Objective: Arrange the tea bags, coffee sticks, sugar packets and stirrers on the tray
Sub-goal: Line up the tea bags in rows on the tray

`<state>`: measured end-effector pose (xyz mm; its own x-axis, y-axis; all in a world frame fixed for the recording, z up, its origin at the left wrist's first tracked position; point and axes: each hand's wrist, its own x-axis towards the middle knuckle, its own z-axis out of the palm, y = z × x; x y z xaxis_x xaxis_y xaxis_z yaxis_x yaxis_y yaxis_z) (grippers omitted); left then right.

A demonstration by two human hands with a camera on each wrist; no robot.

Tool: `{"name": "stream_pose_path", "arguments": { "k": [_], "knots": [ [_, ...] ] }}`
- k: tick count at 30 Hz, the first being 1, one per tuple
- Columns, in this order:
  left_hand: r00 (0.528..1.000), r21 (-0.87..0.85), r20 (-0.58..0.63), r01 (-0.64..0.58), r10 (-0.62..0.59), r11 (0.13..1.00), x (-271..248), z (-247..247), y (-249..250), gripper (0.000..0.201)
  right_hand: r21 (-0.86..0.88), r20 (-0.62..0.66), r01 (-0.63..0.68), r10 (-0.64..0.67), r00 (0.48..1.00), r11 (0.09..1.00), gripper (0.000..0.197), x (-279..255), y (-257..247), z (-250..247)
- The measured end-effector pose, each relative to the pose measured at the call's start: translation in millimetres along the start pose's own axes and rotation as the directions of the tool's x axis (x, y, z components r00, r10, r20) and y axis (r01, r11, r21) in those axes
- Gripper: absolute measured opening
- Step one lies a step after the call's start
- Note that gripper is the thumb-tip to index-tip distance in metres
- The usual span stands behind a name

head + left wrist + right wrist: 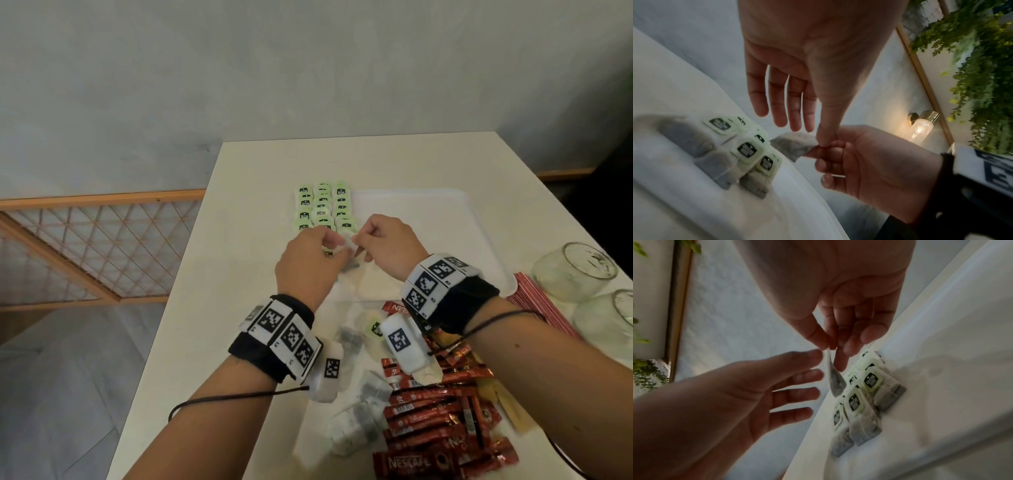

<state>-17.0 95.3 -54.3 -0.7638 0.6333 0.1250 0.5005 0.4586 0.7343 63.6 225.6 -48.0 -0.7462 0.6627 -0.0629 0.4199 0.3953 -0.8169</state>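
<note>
Several tea bags with green tags (322, 209) lie in three rows at the left end of the white tray (428, 205). Just above their near end, my right hand (373, 240) pinches one grey tea bag (344, 245) by its top edge between thumb and forefinger. In the right wrist view the tea bag (835, 382) hangs down over the rows (859, 402). My left hand (308, 260) is beside it with its fingers (779, 105) straight and spread. Its thumb tip touches the bag (795, 144) where the right hand (838, 154) holds it.
A pile of red Nescafé coffee sticks (438, 421) and loose tea bags (359, 404) lie on the table near me. Red-striped stirrers (541, 308) and two glass jars (575, 270) are at the right. The table's left edge drops to the floor.
</note>
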Motion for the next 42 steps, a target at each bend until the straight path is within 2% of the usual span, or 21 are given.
{"name": "stream_pose_path", "arguments": {
  "k": [3, 7, 10, 12, 15, 17, 20, 22, 25, 28, 31, 37, 42],
  "knots": [
    [0.998, -0.068, 0.06, 0.036, -0.032, 0.997, -2, 9, 5, 0.034, -0.036, -0.03, -0.002, 0.001, 1.0, 0.999, 0.01, -3, -5, -1],
    [1.0, -0.171, 0.015, -0.015, 0.017, 0.985, 1, 16, 4, 0.019, 0.003, -0.044, 0.035, -0.035, 0.998, 0.999, 0.012, -7, -11, -3],
    [1.0, -0.254, 0.003, 0.002, -0.002, 0.967, 7, 14, 0, 0.008, 0.025, -0.056, 0.049, -0.048, 0.997, 0.998, 0.006, -7, -7, -9],
    [0.998, -0.33, 0.039, 0.062, -0.052, 0.942, 11, 13, -3, 0.009, 0.027, -0.08, 0.049, -0.047, 0.996, 0.998, 0.011, -6, 0, -12],
    [0.989, -0.384, 0.125, 0.123, -0.08, 0.915, 15, 13, -5, 0.017, 0.016, 0.001, 0.019, -0.019, 1.0, 1.0, 0.015, -3, 7, -12],
    [0.985, -0.333, 0.16, 0.108, -0.057, 0.937, 16, 12, -10, 0.016, -0.009, 0.085, -0.038, 0.039, 0.996, 0.999, 0.016, -1, 13, -10],
    [0.99, -0.073, 0.142, 0.028, -0.017, 0.997, 17, 8, -25, 0.019, -0.04, 0.23, -0.164, 0.169, 0.958, 0.986, 0.015, 2, 25, -4],
    [0.983, 0.092, 0.178, 0.02, -0.036, 0.996, 19, 4, -33, 0.022, -0.051, 0.266, -0.223, 0.228, 0.937, 0.974, 0.011, 4, 34, 1],
    [0.97, 0.196, 0.237, 0.0, -0.047, 0.981, 21, 3, -37, 0.026, -0.022, 0.206, -0.235, 0.234, 0.95, 0.972, 0.01, 9, 41, 7],
    [0.964, 0.266, 0.264, -0.045, -0.028, 0.963, 24, 5, -36, 0.023, 0.045, 0.149, -0.22, 0.211, 0.966, 0.974, 0.014, 14, 39, 15],
    [0.963, 0.349, 0.263, -0.033, -0.064, 0.937, 29, 9, -36, 0.021, 0.068, 0.099, -0.2, 0.193, 0.976, 0.977, 0.015, 19, 39, 22],
    [0.953, 0.41, 0.278, -0.002, -0.123, 0.912, 35, 6, -28, 0.023, 0.048, 0.057, -0.176, 0.173, 0.983, 0.983, 0.023, 19, 36, 25],
    [0.921, 0.377, 0.369, -0.029, -0.122, 0.926, 19, -14, -14, 0.031, -0.003, 0.081, -0.16, 0.159, 0.984, 0.987, 0.037, 3, 22, 8]
  ]
}}
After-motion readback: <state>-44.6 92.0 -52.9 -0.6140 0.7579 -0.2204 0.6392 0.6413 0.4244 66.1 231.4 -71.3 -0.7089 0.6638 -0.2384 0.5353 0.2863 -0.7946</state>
